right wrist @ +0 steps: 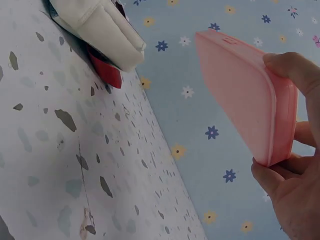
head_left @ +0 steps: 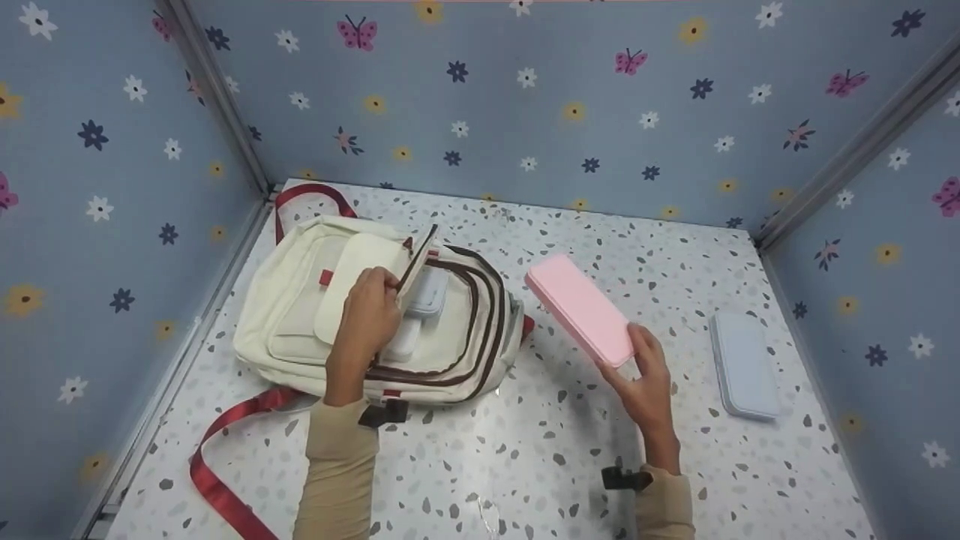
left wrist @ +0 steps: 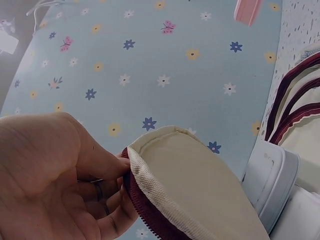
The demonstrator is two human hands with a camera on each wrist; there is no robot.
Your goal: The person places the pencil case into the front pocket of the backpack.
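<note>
A cream backpack [head_left: 292, 300] with dark red zips lies on the table at the left. My left hand [head_left: 369, 311] pinches the zipped edge of its pocket flap [left wrist: 185, 180] between thumb and fingers and holds the flap raised. Inside the pocket sit a light blue case [head_left: 429, 291] and a white case [head_left: 405, 339]. To the right of the bag, my right hand [head_left: 643, 379] grips a pink rectangular case [head_left: 581, 307] by its near end, above the table. In the right wrist view the thumb lies on one edge of the pink case [right wrist: 245, 95], fingers on the opposite edge.
Another light blue case [head_left: 745, 365] lies on the speckled table [head_left: 540, 465] at the right. A red strap [head_left: 217, 480] trails from the bag toward the near left. Flowered panels [head_left: 495, 97] wall in the left, back and right sides.
</note>
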